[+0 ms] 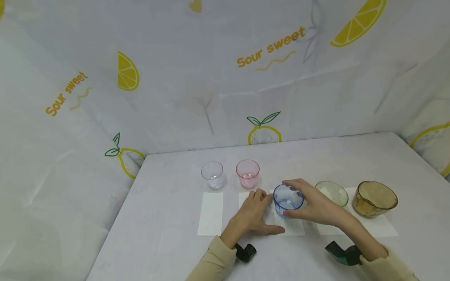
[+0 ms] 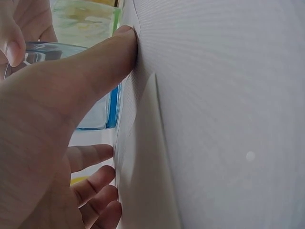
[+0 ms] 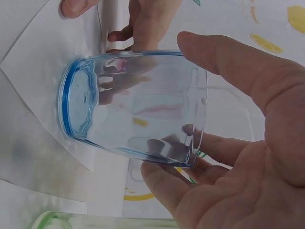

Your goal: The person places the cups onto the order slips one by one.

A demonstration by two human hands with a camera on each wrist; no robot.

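A clear blue glass cup (image 1: 287, 202) stands upright on a white paper strip (image 1: 294, 229). My right hand (image 1: 314, 203) grips it from the right; in the right wrist view the thumb and fingers lie on opposite sides near the rim of the blue cup (image 3: 143, 109). Just left of the cup is my left hand (image 1: 254, 214), its thumb and fingers spread, holding nothing. In the left wrist view, the left thumb (image 2: 102, 57) rests on the paper near the blue cup's base (image 2: 113, 107).
Behind the hands stand a colourless cup (image 1: 213, 175) and a pink cup (image 1: 247, 174). Rightward are a pale green cup (image 1: 332, 193) and an amber bowl-like cup (image 1: 374, 199) on white paper. Another paper strip (image 1: 211, 214) lies at left. A lemon-print cloth (image 1: 175, 97) hangs behind the table.
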